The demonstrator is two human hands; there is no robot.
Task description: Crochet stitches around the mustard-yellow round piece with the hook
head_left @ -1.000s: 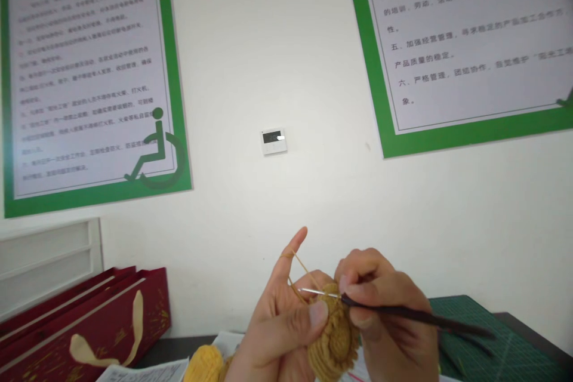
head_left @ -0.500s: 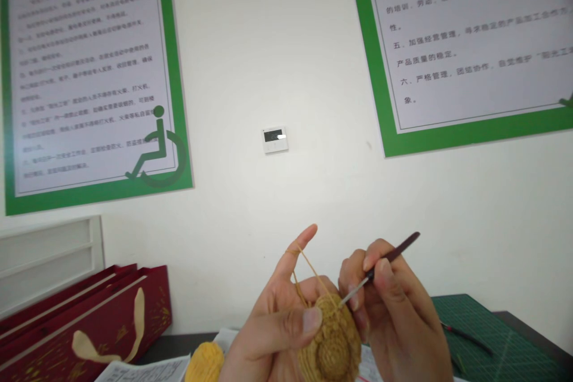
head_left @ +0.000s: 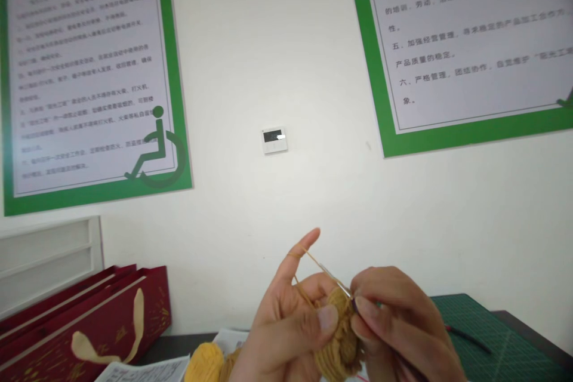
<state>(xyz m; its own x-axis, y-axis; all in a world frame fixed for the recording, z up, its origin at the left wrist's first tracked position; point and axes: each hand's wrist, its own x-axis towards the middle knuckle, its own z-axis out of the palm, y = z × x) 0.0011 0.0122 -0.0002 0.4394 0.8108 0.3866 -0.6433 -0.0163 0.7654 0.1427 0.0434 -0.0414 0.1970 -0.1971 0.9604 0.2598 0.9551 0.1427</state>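
My left hand (head_left: 290,316) pinches a tan crocheted piece (head_left: 338,349) between thumb and fingers, its index finger stretched upward. A strand of tan yarn (head_left: 313,257) wraps that finger and runs down to the work. My right hand (head_left: 398,316) grips a crochet hook (head_left: 341,287) close to its metal shaft. The hook's tip points up and left, lying along the yarn strand. Most of its dark handle is hidden behind the right fingers. Part of the crocheted piece is covered by both hands.
A yellow yarn ball (head_left: 204,363) and printed papers (head_left: 147,370) lie left of my hands. Dark red gift bags (head_left: 129,322) stand farther left. On the right, a dark-handled tool (head_left: 470,339) rests on a green cutting mat (head_left: 496,349). Behind is a white wall (head_left: 268,71) with posters.
My right hand has turned, swinging the hook's handle from upper right to down. The hook's tip now points up-left along the yarn. The crocheted piece has tilted and shifted slightly right.
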